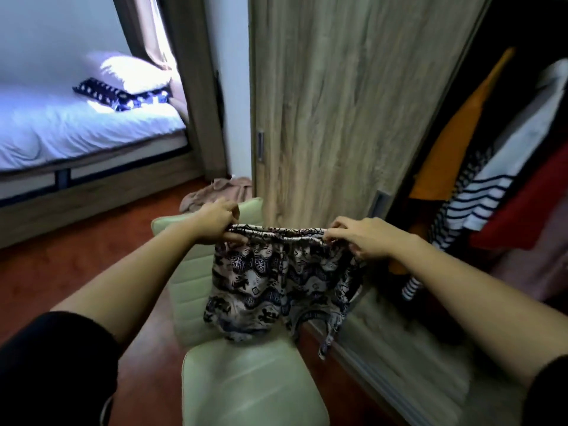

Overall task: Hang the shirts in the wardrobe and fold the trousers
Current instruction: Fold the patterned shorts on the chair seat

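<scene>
While the left grip (215,222) pinches one waistband end, the trousers (276,287) hang between the hands and the right grip (362,239) pinches the other end. The waistband (278,234) is level and taut, running left to right. Both grips are equally near. Long axis vertical: the legs point down over the chair (246,388); contact unclear. Judgement: the fold turns on bringing the ends together.

Glare on pillow (132,72); wardrobe (522,32) dim inside; edges warped, sl. blurry.

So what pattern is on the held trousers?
The trousers show a black, white and navy ornate print; head view.
</scene>
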{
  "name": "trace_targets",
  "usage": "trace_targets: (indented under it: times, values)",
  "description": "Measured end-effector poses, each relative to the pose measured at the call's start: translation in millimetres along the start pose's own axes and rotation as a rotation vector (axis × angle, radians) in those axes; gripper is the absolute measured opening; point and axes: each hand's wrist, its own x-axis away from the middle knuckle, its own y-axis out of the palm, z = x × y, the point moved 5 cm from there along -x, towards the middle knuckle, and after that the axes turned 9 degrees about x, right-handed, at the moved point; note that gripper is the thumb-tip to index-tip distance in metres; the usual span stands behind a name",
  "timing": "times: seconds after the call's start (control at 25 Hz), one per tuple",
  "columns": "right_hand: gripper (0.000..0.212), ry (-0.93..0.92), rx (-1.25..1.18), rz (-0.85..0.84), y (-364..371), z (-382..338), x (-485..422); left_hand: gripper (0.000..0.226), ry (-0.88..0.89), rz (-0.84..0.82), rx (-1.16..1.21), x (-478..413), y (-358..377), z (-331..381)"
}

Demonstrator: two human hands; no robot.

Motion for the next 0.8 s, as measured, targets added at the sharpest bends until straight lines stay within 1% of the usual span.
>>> trace_targets:
  times: [0.08,0.16,0.2,0.24,0.28,0.32,0.36,0.4,0.44,0.48,0.52,0.56,0.6,0.64,0.68,0.72,0.76,0.8]
  values:
    - [0.058,0.025,0.053,0.035,-18,1,6,0.044,0.019,0.015,0.037,0,-16,11]
    - [0.055,0.048,0.092,0.046,-28,1,10,0.046,0.053,-0.012,0.088,8,-24,25]
    - [0.052,0.045,0.112,0.093,-31,1,12,0.046,0.052,-0.052,0.015,11,-27,32]
    - [0.048,0.039,0.139,0.160,-34,0,12,0.042,0.046,-0.074,-0.116,13,-30,40]
    - [0.048,0.036,0.175,0.229,-37,-3,10,0.036,0.048,-0.066,-0.264,13,-33,48]
    - [0.052,0.024,0.223,0.289,-40,-8,7,0.033,0.066,-0.057,-0.378,13,-36,58]
    - [0.053,0.006,0.266,0.321,-42,-13,4,0.032,0.068,-0.054,-0.431,13,-38,68]
    - [0.048,-0.013,0.272,0.327,-42,-16,0,0.031,0.047,-0.055,-0.436,13,-39,76]
    - [0.038,-0.031,0.224,0.329,-44,-19,-1,0.033,0.009,-0.049,-0.413,15,-42,80]
    - [0.028,-0.041,0.113,0.307,-46,-19,-1,0.037,-0.022,-0.032,-0.366,17,-46,81]
    - [0.022,-0.049,-0.031,0.273,-47,-17,3,0.044,-0.025,-0.013,-0.298,19,-48,80]
    - [0.023,-0.052,-0.137,0.237,-48,-16,8,0.050,0.011,0.002,-0.220,25,-49,80]
    - [0.031,-0.069,-0.169,0.201,-48,-17,15,0.054,0.077,0.021,-0.168,31,-49,81]
    - [0.043,-0.091,-0.121,0.167,-48,-22,20,0.059,0.160,0.061,-0.155,37,-50,84]
    - [0.052,-0.114,-0.036,0.135,-46,-27,23,0.066,0.228,0.113,-0.195,40,-50,85]
    - [0.057,-0.137,0.032,0.111,-45,-35,24,0.071,0.259,0.152,-0.268,40,-50,86]
    - [0.058,-0.139,0.054,0.082,-45,-43,23,0.069,0.253,0.170,-0.327,37,-50,85]
    - [0.059,-0.113,0.026,0.059,-45,-48,19,0.060,0.213,0.164,-0.342,33,-50,82]
